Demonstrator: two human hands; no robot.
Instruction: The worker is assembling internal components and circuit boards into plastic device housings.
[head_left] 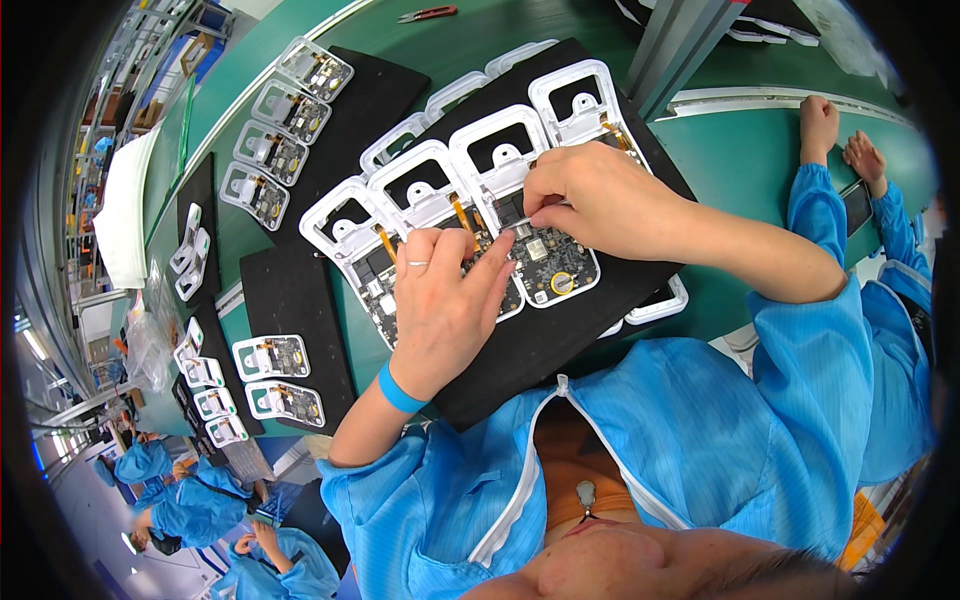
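Note:
Before me several white plastic housings with black circuit boards lie fanned out on a black foam mat [560, 350]. My left hand [445, 290], a blue band around its wrist, rests over the middle boards. Its index finger and thumb stretch apart toward the edge of one circuit board [555, 265], which carries a round yellow-rimmed part. At that board's upper end my right hand [595, 195] pinches with thumb and index finger, beside the white housing [498, 150]; whatever is between the fingertips is hidden. An orange flat cable [462, 212] shows just above my left hand.
More housings with boards [270, 155] lie on black mats at the left. Red-handled snips [428, 14] lie at the far edge of the green table [520, 30]. A grey metal post [685, 50] rises at the back right. Another person's hands [820, 125] rest at the right.

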